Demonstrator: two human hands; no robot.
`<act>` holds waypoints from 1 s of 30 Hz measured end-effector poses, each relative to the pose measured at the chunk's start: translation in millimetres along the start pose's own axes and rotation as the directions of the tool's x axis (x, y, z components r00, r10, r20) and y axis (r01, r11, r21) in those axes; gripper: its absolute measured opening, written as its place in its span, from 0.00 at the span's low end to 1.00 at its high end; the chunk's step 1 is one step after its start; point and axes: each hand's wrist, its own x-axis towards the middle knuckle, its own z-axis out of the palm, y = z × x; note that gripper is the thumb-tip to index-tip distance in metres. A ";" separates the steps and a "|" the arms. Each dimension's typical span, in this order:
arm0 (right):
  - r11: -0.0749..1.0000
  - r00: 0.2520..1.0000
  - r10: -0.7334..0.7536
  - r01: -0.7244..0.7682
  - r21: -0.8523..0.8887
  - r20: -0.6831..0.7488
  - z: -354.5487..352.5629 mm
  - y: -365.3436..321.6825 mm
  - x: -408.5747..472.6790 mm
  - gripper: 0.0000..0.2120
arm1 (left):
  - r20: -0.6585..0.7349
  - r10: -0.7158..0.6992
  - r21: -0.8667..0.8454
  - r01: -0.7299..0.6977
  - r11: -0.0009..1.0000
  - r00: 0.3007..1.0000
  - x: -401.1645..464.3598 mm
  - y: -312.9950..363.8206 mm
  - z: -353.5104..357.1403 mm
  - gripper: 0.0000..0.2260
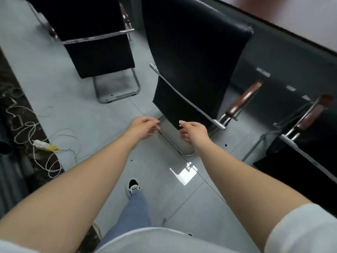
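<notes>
At the far left, white cables and a white plug strip [42,145] lie loose on a dark strip beside the grey tiled floor [87,114]. They are well apart from the work. Behind them stands a black chair on a chrome loop base [98,39], also out of reach.

The left hand [144,129] is stretched forward with its fingers loosely bent, and it holds nothing. Its fingertips point at the left lower corner of the black leather chair with the chrome tube frame [197,57]. This chair lies straight ahead of both hands with its back turned to the person. The back rises up and away from them, and a chrome rail across it slants from upper left down to lower right.

The right hand [194,131] is likewise empty, with fingers loosely curled and thumb raised, just below the lower edge of the chair's back. It looks the nearer of the two to the black panel. Whether either hand touches the frame cannot be told.

Taking hold of the chair likely means carrying both hands forward and up to that slanted rail, the right hand towards the brown wooden armrest [243,99].

Further right stand another black chair [299,161] and the dark-edged table [300,17].
</notes>
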 end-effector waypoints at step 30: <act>0.945 0.950 -0.267 0.291 -0.152 0.161 372.1 -315.3 303.3 0.10 | 0.001 0.169 0.184 -0.166 0.969 0.986 383.8 238.4 -323.7 0.08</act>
